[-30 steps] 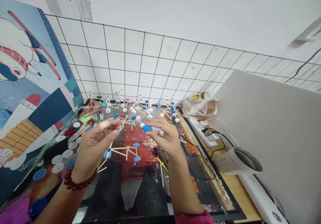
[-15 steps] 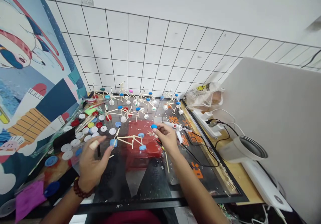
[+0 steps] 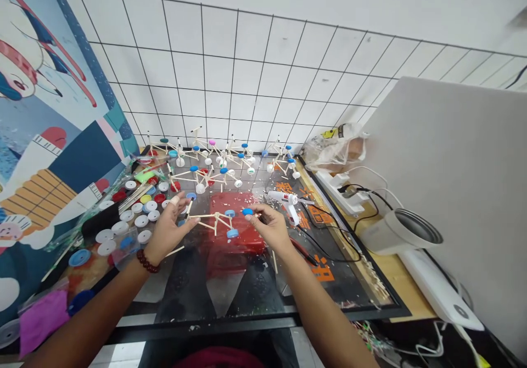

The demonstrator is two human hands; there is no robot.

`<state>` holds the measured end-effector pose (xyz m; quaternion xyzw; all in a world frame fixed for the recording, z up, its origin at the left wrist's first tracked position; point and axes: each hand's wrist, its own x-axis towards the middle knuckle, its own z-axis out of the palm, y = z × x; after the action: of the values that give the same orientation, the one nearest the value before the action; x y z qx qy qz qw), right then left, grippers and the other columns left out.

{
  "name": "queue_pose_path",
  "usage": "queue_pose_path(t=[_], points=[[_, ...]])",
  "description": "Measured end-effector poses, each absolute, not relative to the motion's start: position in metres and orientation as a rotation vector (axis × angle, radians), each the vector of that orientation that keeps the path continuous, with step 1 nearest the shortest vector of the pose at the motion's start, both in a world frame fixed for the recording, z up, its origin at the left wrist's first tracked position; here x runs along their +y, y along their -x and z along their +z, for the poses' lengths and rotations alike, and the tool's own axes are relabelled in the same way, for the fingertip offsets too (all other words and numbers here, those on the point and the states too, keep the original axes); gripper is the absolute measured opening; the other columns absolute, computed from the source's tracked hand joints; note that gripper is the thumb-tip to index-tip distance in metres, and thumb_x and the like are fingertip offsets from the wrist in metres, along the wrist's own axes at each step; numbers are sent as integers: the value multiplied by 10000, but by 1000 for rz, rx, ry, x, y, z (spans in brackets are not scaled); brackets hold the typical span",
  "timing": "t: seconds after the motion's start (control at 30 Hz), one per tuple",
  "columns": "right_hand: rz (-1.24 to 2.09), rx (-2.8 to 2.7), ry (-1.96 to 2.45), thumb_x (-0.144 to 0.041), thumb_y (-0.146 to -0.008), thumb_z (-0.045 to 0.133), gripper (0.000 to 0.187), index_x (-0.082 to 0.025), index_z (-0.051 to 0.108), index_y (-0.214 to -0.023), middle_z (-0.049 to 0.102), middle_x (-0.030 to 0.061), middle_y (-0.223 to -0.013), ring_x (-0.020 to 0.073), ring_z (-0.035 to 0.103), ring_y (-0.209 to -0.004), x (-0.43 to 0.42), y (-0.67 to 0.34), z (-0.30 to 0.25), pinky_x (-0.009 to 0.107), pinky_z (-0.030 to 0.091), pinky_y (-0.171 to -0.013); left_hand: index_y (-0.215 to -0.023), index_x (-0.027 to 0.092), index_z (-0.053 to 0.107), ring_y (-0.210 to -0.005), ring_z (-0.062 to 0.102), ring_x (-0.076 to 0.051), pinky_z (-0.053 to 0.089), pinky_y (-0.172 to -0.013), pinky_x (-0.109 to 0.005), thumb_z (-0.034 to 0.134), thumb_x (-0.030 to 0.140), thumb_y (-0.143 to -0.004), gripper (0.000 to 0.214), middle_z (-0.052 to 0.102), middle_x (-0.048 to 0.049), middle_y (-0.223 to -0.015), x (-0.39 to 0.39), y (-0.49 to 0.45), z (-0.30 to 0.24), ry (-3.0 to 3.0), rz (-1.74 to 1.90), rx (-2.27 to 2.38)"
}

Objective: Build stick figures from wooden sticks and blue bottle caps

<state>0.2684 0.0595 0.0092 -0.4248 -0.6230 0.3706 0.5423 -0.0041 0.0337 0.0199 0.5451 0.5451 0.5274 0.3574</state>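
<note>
A small car of thin wooden sticks with light blue bottle-cap wheels stands on the dark glass tabletop in front of me. My left hand has its thumb and fingers closed about the car's left end, beside the upright black-tipped stick. That hand partly covers the wheels there. A darker blue bottle cap is pinched between the thumb and fingers of my right hand, just right of the car and apart from it.
A white glue gun lies to the right with its black cable. Several finished stick cars stand along the back. Loose bottle caps cover the left side. A power strip lies at the right edge.
My left hand has moved right and up and closed on the car's left end. My right hand has shifted slightly left with the blue cap. The view has tilted a little.
</note>
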Motion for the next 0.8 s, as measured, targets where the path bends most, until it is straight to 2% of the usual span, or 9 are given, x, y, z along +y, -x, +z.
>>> queue_pose_path(t=[0.1, 0.17, 0.33, 0.53, 0.67, 0.73, 0.8], points=[[938, -1387, 1033, -355, -726, 774, 225, -196, 753, -883, 729, 19, -777, 154, 634, -694, 62, -269, 7, 300, 514, -693, -1076, 191, 714, -1167, 649, -316, 491, -1016, -451, 828, 489, -665, 521, 729, -145, -1183, 39, 2, 14, -1366, 1307, 1397], [960, -1352, 1009, -356, -720, 781, 226, -195, 748, -875, 728, 19, -789, 153, 633, -712, 63, -269, 6, 300, 514, -706, -919, 188, 758, -1056, 678, -300, 500, -976, -437, 810, 514, -680, 407, 760, -123, -1047, 41, 2, 10, -1387, 1296, 1405], [993, -1302, 965, -397, -697, 811, 274, -202, 746, -878, 720, 13, -768, 146, 617, -691, 64, -269, 6, 291, 507, -690, -792, 202, 760, -997, 673, -281, 491, -965, -427, 790, 549, -698, 360, 761, -100, -968, 35, 0, 12, -1373, 1341, 1355], [1040, -1293, 949, -383, -659, 830, 270, -203, 752, -844, 716, 9, -744, 148, 611, -693, 65, -266, 4, 279, 495, -681, -871, 203, 773, -1156, 640, -348, 459, -1047, -496, 806, 600, -661, 450, 770, -122, -1053, 29, -6, 16, -1383, 1236, 1352], [1069, -1306, 910, -370, -674, 815, 248, -205, 752, -848, 716, 2, -752, 141, 614, -684, 62, -262, 5, 277, 499, -686, -1148, 222, 711, -1340, 534, -368, 403, -1134, -526, 884, 522, -586, 660, 681, -132, -1328, 25, -2, 18, -1352, 1279, 1295], [1074, -1307, 888, -372, -674, 815, 247, -207, 749, -845, 722, 3, -769, 142, 622, -695, 61, -262, 6, 287, 510, -712, -1277, 231, 634, -1401, 475, -352, 378, -1166, -508, 895, 463, -601, 761, 586, -134, -1455, 20, 5, 23, -1366, 1330, 1262], [1076, -1302, 885, -391, -677, 812, 258, -208, 744, -845, 719, 3, -756, 143, 617, -674, 63, -263, 7, 291, 514, -691, -1337, 233, 583, -1398, 481, -331, 373, -1176, -489, 879, 422, -646, 776, 551, -129, -1488, 10, 13, 32, -1397, 1425, 1271]])
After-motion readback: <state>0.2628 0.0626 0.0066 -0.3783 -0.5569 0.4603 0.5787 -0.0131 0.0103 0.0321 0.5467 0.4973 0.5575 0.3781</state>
